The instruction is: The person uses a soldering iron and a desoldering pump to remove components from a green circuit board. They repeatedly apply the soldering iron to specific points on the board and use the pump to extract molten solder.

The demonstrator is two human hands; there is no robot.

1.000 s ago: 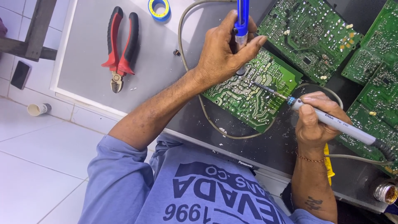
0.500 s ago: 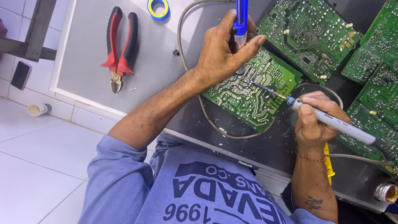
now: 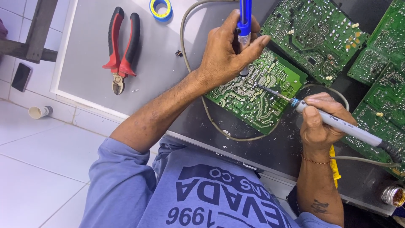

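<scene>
A green circuit board [image 3: 261, 95] lies solder side up on a dark panel [image 3: 270, 147]. My left hand [image 3: 225, 52] grips a blue desoldering pump [image 3: 244, 25] upright, its tip pressed on the board. My right hand [image 3: 322, 122] holds a grey soldering iron [image 3: 337, 124] like a pen. The iron's tip touches the board just right of the pump's tip. The iron's cable runs off to the right.
Red-and-black pliers [image 3: 122, 46] and a blue-and-yellow tape roll [image 3: 160, 8] lie on the grey table top [image 3: 84, 63] at left. More green boards [image 3: 316, 38] lie at the upper right. A grey cable [image 3: 211, 122] loops round the board. A small metal tin [image 3: 393, 195] sits at lower right.
</scene>
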